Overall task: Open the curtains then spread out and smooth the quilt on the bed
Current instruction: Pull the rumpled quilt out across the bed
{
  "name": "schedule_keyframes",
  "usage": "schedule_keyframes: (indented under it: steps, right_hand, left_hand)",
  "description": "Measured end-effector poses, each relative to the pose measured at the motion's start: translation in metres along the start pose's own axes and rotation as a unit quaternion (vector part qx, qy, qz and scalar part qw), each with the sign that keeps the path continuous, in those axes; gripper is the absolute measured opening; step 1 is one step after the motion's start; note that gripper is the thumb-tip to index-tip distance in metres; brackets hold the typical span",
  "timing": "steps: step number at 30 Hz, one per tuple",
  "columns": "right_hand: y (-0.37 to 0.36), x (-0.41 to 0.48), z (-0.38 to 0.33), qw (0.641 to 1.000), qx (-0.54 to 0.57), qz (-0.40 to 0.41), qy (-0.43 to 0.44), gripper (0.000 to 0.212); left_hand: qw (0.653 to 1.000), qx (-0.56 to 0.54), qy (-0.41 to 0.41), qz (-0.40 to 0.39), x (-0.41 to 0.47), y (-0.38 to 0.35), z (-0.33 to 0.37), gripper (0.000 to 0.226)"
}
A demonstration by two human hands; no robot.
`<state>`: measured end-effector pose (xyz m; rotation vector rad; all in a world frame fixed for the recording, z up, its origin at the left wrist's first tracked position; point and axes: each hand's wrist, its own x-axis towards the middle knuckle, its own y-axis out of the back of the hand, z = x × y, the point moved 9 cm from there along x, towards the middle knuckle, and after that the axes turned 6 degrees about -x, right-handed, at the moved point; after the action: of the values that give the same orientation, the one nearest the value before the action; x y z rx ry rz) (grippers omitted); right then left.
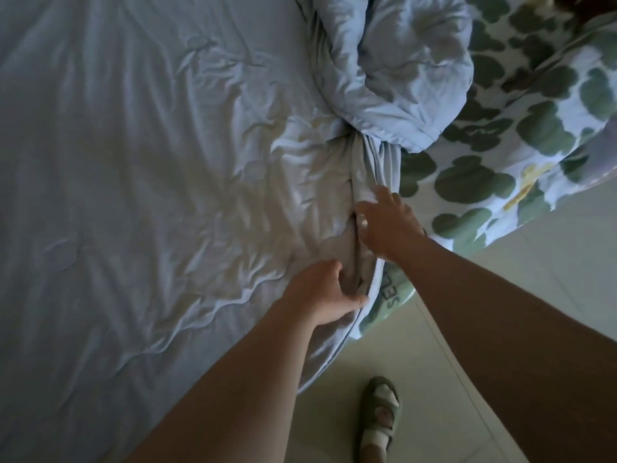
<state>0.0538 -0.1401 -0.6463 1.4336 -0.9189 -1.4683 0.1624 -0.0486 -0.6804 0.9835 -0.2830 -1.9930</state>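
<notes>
Left grip: left hand (325,292) is curled round a gathered fold of the quilt (167,162) at the bed's near edge, thumb on the outer side and fingers tucked into the cloth.
Right grip: right hand (387,228) lies just beyond the left, fingers spread and fairly straight on the same fold; it is blurred, so it seems to touch the cloth rather than pinch it.
Quilt: pale blue, lying wrinkled across most of the bed on the left.
Bunched part: a thick heap of the quilt (394,78) sits at upper right, narrowing into the twisted fold that runs down to both hands.
Sheet: a white sheet with green blotches (500,135) shows bare to the right of the heap, down to the mattress edge.
Floor: pale tiles (500,295) beside the bed.
Foot: one foot in a green sandal (380,416) stands on the tiles near the bed edge, between the two forearms.
</notes>
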Motion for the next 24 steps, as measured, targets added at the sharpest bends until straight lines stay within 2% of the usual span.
schedule_keyframes:
  steps: [3, 4, 6, 7, 10, 13, 15, 17, 19, 21, 24]
  right_hand:
    - [-0.006, 0.028, 0.016, 0.998, 0.053, -0.013, -0.002, 0.047]
    - [-0.007, 0.036, 0.018, 0.996, 0.084, -0.024, 0.01, 0.051]
    - [-0.007, 0.045, 0.025, 0.988, 0.143, -0.039, 0.039, 0.045]
    - [-0.007, 0.044, 0.03, 0.987, 0.149, -0.047, 0.047, 0.038]
    - [-0.017, 0.03, 0.057, 0.99, 0.073, -0.085, 0.09, 0.014]
    - [-0.036, 0.01, 0.092, 0.987, 0.035, -0.127, 0.091, 0.018]
    - [-0.044, 0.001, 0.107, 0.983, 0.073, -0.137, 0.098, 0.022]
    - [-0.042, -0.003, 0.116, 0.97, 0.186, -0.127, 0.088, 0.021]
    - [-0.03, 0.001, 0.137, 0.953, 0.29, -0.077, 0.044, 0.015]
    - [-0.017, 0.009, 0.168, 0.947, 0.319, 0.002, -0.028, 0.006]
    - [-0.009, 0.016, 0.22, 0.923, 0.335, 0.1, -0.161, 0.018]
  left_hand:
    - [0.998, -0.024, 0.022, 0.045, 0.031, -0.01, 0.02, 0.057]
    - [0.997, -0.018, 0.027, 0.071, 0.038, -0.01, 0.027, 0.052]
    - [0.993, 0.018, 0.029, 0.113, 0.05, -0.012, 0.043, 0.026]
    - [0.993, 0.035, 0.032, 0.108, 0.053, -0.015, 0.046, 0.015]
    - [0.996, 0.068, 0.041, 0.044, 0.057, -0.036, 0.055, 0.01]
    - [0.992, 0.12, 0.041, 0.013, 0.053, -0.051, 0.071, 0.007]
    - [0.985, 0.167, 0.042, -0.006, 0.054, -0.06, 0.085, 0.01]
    - [0.979, 0.193, 0.059, -0.005, 0.056, -0.061, 0.09, 0.007]
    - [0.981, 0.174, 0.087, 0.023, 0.059, -0.057, 0.095, 0.015]
    - [0.985, 0.128, 0.091, 0.077, 0.066, -0.052, 0.106, 0.032]
    - [0.977, 0.082, 0.015, 0.195, 0.081, -0.046, 0.134, 0.072]
